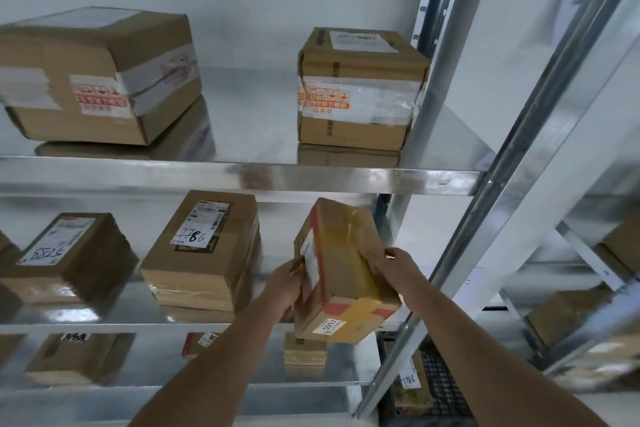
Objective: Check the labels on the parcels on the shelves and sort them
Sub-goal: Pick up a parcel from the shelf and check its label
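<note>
We've got the brown cardboard parcel w/ red tape tilted off the middle steel shelf, left hand & right hand clasping its sides, prob. to read labels.

Two parcels sit on upper shelf.
</note>
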